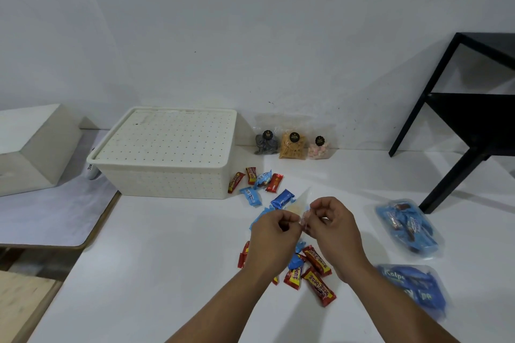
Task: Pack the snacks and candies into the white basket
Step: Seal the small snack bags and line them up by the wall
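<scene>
The white perforated basket [164, 175] stands at the back left of the table with its lid on. My left hand [274, 237] and my right hand [331, 227] both pinch a small clear plastic bag [299, 203] held above the table. Red and blue candy bars [317, 273] lie scattered under my hands, and more candy bars [259, 179] lie beside the basket. Three clear snack pouches [292, 145] lean against the wall. Two clear bags filled with blue candies [407, 227] lie at the right.
A black table frame [459, 125] stands at the right. A white box [30, 147] sits on a lower surface at the left, beyond the table's left edge [69, 267].
</scene>
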